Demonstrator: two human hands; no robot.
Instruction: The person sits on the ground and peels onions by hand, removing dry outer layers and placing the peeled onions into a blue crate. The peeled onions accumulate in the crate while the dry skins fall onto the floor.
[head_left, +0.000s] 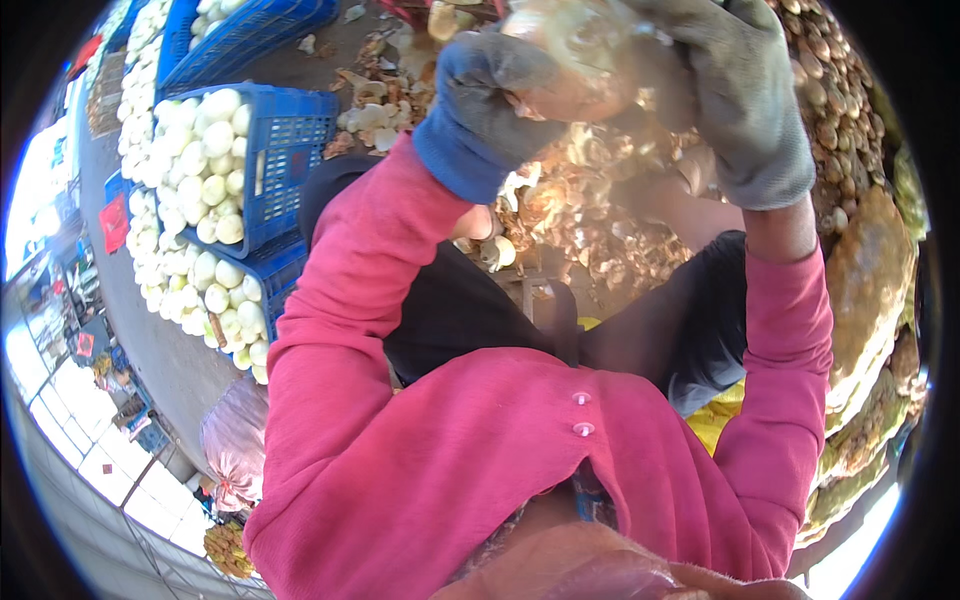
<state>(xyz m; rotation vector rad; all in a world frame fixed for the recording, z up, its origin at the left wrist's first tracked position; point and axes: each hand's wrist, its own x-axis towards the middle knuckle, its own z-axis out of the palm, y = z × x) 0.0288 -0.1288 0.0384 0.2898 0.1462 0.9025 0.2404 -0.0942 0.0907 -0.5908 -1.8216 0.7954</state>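
Both my hands are raised in front of me in grey work gloves. My left hand (499, 101), its glove edged with a blue cuff, is curled around a pale onion (589, 37) that is blurred. My right hand (742, 105) is close against the other side of the onion, fingers bent. Blur hides its fingertips and whether it grips anything. Below the hands, between my bent legs, lies a heap of papery onion skins (592, 225). A pale onion piece (496, 253) lies at its near edge.
Blue plastic crates (289, 154) of peeled white onions (206, 161) stand stacked at my left. Many unpeeled brown onions (832, 112) spread at far right, with filled sacks (870, 292) nearer. A tied pinkish sack (236, 442) is at lower left. Loose peelings (371, 116) litter the floor ahead.
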